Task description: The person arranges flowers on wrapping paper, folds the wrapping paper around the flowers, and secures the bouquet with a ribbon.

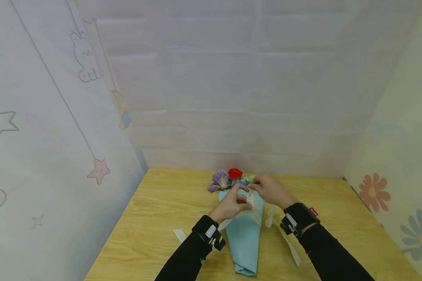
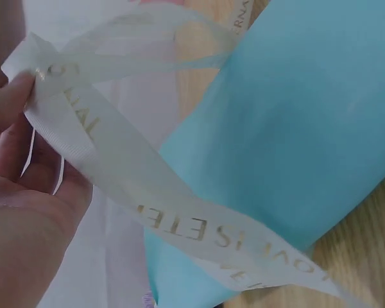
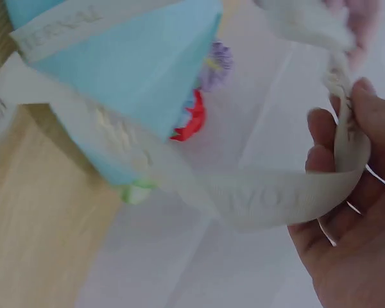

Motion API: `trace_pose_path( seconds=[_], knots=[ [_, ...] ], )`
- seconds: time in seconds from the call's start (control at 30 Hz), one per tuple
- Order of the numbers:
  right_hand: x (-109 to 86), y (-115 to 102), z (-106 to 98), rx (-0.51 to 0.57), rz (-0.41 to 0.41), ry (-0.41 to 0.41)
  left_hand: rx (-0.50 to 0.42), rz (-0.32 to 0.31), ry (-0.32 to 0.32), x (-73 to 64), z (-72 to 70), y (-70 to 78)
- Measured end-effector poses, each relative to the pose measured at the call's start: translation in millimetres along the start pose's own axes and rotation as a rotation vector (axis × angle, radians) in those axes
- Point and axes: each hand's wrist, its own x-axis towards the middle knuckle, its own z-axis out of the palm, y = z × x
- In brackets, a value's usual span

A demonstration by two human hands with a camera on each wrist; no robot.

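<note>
A bouquet in light blue wrapping paper (image 1: 245, 238) lies on the table with its flowers toward the back wall. Purple petals (image 1: 220, 179), a red rose (image 1: 235, 174) and some blue and green show at its top. Over the paper, my left hand (image 1: 230, 205) pinches a cream ribbon (image 2: 109, 138) with gold lettering between thumb and fingers. Close beside it at the upper right, my right hand (image 1: 271, 190) pinches another stretch of the ribbon (image 3: 263, 199), which hangs in a loop below the fingers. The ribbon also runs across the wrapping.
The wooden table (image 1: 168, 199) carries loose ribbon tails, one on the left (image 1: 179, 235) and one on the right (image 1: 291, 248). Behind it stands a pale sheet wall (image 1: 239, 97), with printed side walls on both sides. Black wrist straps (image 1: 206, 230) sit on both arms.
</note>
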Motion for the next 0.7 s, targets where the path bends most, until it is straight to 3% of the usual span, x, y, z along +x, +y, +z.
trace_pose_path(
  seconds=[0.1, 0.27, 0.33, 0.43, 0.53, 0.7],
  knots=[
    [-0.6, 19, 21, 0.014, 0.04, 0.002, -0.053, -0.025, 0.026, -2.4, 4.3, -5.5],
    [-12.2, 46, 54, 0.13, 0.125, -0.088, -0.161, -0.044, 0.063, -2.9, 11.1, -14.9],
    [-17.9, 48, 60, 0.175, 0.172, -0.033, -0.153, -0.034, 0.095, -2.0, 12.4, -17.8],
    [-24.8, 41, 58, 0.264, 0.227, 0.13, -0.089, -0.018, 0.172, 0.9, 11.0, -20.5],
    [-29.0, 27, 50, 0.306, 0.157, 0.214, -0.062, -0.024, 0.232, 3.5, 7.1, -22.4],
    [-30.4, 12, 43, 0.173, -0.059, 0.105, -0.116, -0.055, 0.259, 7.4, -0.5, -25.2]
  ],
)
